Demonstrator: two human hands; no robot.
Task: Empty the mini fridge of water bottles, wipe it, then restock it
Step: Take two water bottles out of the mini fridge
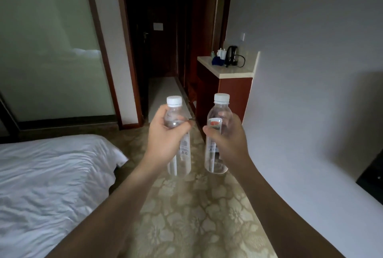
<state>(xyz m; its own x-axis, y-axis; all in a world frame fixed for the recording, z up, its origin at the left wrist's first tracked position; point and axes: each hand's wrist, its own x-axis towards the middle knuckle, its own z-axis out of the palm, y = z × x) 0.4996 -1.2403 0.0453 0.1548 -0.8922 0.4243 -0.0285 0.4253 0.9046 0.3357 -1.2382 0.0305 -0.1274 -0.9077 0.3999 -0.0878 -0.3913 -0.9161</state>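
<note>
Patterned carpet lies below, bed alongside. Left hand grips one water bottle upright; right hand grips a second bottle. No fridge is visible. Risk: a loosened grip could drop either bottle onto the floor.

Small items beside the kettle, too distant to identify.

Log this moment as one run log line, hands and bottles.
left hand: grips left water bottle, upright | right hand: grips right water bottle, upright | caps on | fridge: not in view
</note>
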